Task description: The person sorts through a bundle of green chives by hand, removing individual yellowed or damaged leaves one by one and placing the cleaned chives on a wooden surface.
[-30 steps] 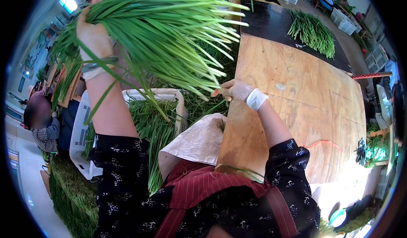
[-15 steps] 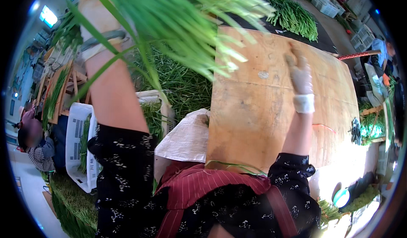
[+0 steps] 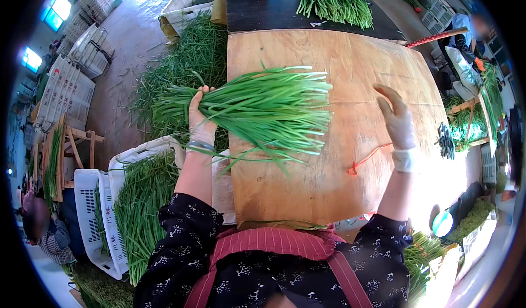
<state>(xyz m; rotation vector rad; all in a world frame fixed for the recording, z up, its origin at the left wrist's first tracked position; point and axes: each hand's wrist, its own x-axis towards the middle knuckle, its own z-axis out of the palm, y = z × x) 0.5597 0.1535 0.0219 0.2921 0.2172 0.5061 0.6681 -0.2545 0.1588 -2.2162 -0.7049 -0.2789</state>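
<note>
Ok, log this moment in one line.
left hand: grips chive bundle | right hand: open above wooden board | orange string: on board

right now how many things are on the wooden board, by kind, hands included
bunch of green stalks: 1, held by the left hand, lying over the board's left part
orange string: 1
hands: 2, left hand gripping the bunch, right hand open, gloved, by the string
wooden board itself: 1
total: 5

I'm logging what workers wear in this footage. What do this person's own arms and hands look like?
Both arms wear dark sleeves with a small white floral print, pushed up above the elbows. The left hand is bare, with thin bands around its wrist. The right hand wears a thin pale glove with a white cuff at the wrist.
</note>
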